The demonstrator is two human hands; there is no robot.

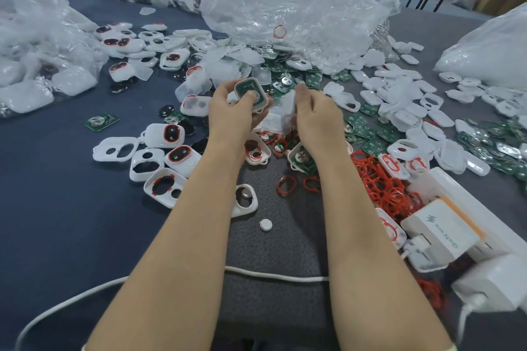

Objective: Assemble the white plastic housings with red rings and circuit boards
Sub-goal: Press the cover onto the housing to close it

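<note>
Nearest on the bench point(57, 194), a white cable point(271, 275) crosses under both forearms, with white chargers point(439, 234) at the right edge. Just beyond, a heap of red rings point(379, 177) lies to the right and empty housings point(162, 186), some already ringed, lie to the left. Above these, the left hand point(228, 111) is curled round a white housing point(263, 104) held tilted off the bench, its thumb pressing on the green circuit board point(246, 85) that sits inside the shell. The right hand point(316, 114) hovers just beside it with fingers bent. A translucent cover point(281, 111) lies against those fingers, but I cannot tell whether they grip it. The step in hand looks to be seating the board in the housing. Next the board likely needs pressing flush all round, then closing with a cover, which calls for aligning the edges before squeezing. Farther off lie loose boards point(288, 68) and a crumpled plastic bag point(285, 3).
</note>
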